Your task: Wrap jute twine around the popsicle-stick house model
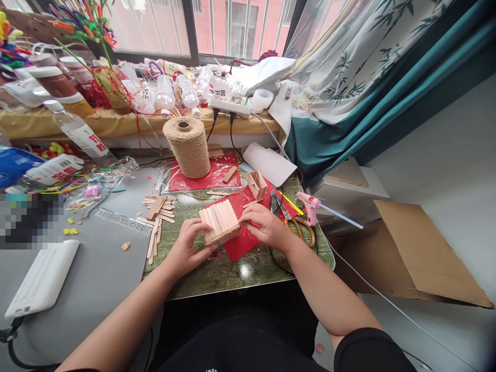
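Note:
A small craft-stick box (pixel 220 221) with a top of pale sticks laid side by side is tilted up over the table. My left hand (pixel 189 243) grips its left side, thumb low at the front and fingers on top. Twine-like strands run along the box's front edge. At the right corner, my right hand (pixel 265 227) has its fingers pinched together. What lies between those fingertips is too small to make out. Under the box is a red sheet (pixel 242 245). A smaller open stick box (pixel 257 186) stands just behind my right hand.
A big twine spool (pixel 186 147) stands behind on another red sheet. Loose craft sticks (pixel 157 217) lie to the left. Right of my hand are scissors (pixel 300 227), a cutter (pixel 274 203) and a pink glue gun (pixel 310 206). A white power bank (pixel 43 278) lies far left.

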`<state>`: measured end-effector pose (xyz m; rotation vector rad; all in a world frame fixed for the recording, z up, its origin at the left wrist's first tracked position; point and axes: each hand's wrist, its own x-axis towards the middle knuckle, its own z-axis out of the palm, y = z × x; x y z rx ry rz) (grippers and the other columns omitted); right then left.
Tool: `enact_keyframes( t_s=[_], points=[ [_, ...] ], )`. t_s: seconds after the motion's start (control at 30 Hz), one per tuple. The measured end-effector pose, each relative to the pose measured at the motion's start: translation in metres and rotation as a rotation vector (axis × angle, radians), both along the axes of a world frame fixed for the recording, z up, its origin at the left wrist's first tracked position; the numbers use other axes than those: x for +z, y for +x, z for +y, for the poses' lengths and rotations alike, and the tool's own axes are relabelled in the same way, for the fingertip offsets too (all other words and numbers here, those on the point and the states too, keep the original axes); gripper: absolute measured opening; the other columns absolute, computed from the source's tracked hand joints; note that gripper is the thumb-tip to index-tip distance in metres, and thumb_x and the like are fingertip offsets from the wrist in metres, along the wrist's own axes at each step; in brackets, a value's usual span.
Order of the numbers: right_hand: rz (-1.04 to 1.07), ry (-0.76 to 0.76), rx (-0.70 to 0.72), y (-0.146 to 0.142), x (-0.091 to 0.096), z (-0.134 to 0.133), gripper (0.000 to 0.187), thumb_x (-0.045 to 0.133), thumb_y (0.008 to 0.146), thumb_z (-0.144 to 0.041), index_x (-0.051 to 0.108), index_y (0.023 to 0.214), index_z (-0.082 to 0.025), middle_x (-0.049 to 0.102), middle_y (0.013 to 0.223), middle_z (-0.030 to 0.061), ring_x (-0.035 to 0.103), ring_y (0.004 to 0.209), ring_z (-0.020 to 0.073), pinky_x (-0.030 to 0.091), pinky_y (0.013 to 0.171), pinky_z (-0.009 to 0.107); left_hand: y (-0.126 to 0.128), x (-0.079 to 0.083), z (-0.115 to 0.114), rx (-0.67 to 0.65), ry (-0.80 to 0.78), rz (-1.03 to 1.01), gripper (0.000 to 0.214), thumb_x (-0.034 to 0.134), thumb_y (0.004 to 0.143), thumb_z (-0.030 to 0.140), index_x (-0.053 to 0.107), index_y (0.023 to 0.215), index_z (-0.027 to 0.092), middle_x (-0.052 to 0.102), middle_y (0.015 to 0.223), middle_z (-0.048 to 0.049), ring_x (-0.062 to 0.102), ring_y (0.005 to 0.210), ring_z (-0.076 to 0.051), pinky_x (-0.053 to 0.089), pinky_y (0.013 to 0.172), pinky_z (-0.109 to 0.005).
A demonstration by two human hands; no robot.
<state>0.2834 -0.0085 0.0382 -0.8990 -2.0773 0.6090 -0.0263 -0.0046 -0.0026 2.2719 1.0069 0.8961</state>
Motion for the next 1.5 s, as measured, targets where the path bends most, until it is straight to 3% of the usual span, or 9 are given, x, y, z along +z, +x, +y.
enact_keyframes(
  t_s=[0.23,0.47,0.57,0.73,0.83,0.93,1.03,1.17,1.5],
  points=[
    [0.146,-0.080,-0.079,-0.003,-0.011,-0.009,0.012,0.061,0.105,-0.022,0.073,0.105,-0.024,0.073,0.105,0.0085,0.068,0.104,0.0244,0.057,0.098,0.046,0.003,0.003,-0.011,0.132,0.121,-0.010,0.033,0.074,0.096,0.034,0.067,0.127,0.029,0.045,0.142,-0.0127,0.049,0.138,-0.031,0.047,0.115,-0.052],
    [0.185,-0.101,-0.086,-0.005,-0.015,-0.012,0.012,0.062,0.101,-0.020,0.072,0.105,-0.025,0.073,0.103,0.0073,0.068,0.100,0.0239,0.057,0.095,0.046,0.010,0.022,-0.012,0.073,0.166,-0.043,0.003,0.069,0.099,0.026,0.071,0.101,0.028,0.069,0.113,-0.0056,0.063,0.115,-0.024,0.049,0.106,-0.049],
    [0.172,-0.067,-0.082,-0.005,-0.015,-0.013,0.012,0.064,0.098,-0.019,0.071,0.106,-0.026,0.073,0.101,0.0064,0.068,0.098,0.0238,0.057,0.095,0.047,0.012,0.026,-0.010,0.081,0.170,-0.056,0.005,0.067,0.100,0.024,0.069,0.096,0.026,0.070,0.113,-0.0051,0.064,0.113,-0.024,0.049,0.103,-0.048],
    [0.179,-0.029,-0.082,-0.005,-0.019,-0.013,0.007,0.069,0.098,-0.023,0.072,0.104,-0.026,0.075,0.100,0.0057,0.067,0.097,0.0232,0.056,0.095,0.045,0.009,0.028,-0.005,0.048,0.247,0.038,0.008,0.070,0.096,0.024,0.070,0.102,0.028,0.072,0.111,-0.0041,0.065,0.114,-0.025,0.047,0.106,-0.049],
    [0.202,-0.059,-0.079,-0.004,-0.023,-0.012,0.006,0.070,0.100,-0.025,0.072,0.105,-0.026,0.075,0.100,0.0059,0.067,0.097,0.0230,0.056,0.093,0.044,0.014,0.039,-0.002,0.057,0.302,0.129,0.008,0.075,0.093,0.030,0.070,0.100,0.029,0.072,0.110,-0.0044,0.064,0.115,-0.028,0.046,0.108,-0.051],
    [0.209,-0.089,-0.081,-0.004,-0.025,-0.011,0.007,0.070,0.101,-0.027,0.073,0.106,-0.026,0.075,0.101,0.0067,0.067,0.098,0.0233,0.056,0.094,0.044,0.031,0.057,0.002,0.060,0.302,0.236,0.021,0.074,0.095,0.040,0.069,0.111,0.028,0.071,0.127,-0.0071,0.062,0.123,-0.031,0.044,0.109,-0.053],
    [0.221,-0.093,-0.074,-0.003,-0.026,-0.011,0.007,0.070,0.101,-0.029,0.074,0.106,-0.025,0.075,0.101,0.0065,0.067,0.099,0.0229,0.056,0.095,0.044,0.053,0.070,0.010,0.015,0.252,0.348,0.048,0.072,0.096,0.048,0.060,0.137,0.026,0.060,0.152,-0.0116,0.056,0.137,-0.035,0.042,0.114,-0.056],
    [0.272,-0.118,-0.074,-0.003,-0.031,-0.009,0.009,0.070,0.102,-0.029,0.076,0.107,-0.024,0.073,0.101,0.0065,0.066,0.098,0.0214,0.056,0.092,0.041,0.071,0.069,0.024,-0.005,0.167,0.478,0.083,0.074,0.091,0.059,0.043,0.157,0.021,0.047,0.164,-0.0181,0.047,0.146,-0.043,0.040,0.117,-0.062],
    [0.374,-0.139,-0.054,-0.005,-0.037,-0.006,0.011,0.069,0.103,-0.029,0.077,0.105,-0.023,0.073,0.103,0.0073,0.068,0.101,0.0217,0.058,0.096,0.040,0.060,0.064,0.025,0.000,0.112,0.451,0.084,0.068,0.094,0.065,0.038,0.163,0.028,0.047,0.162,-0.0177,0.047,0.145,-0.042,0.040,0.117,-0.063]
  ],
)
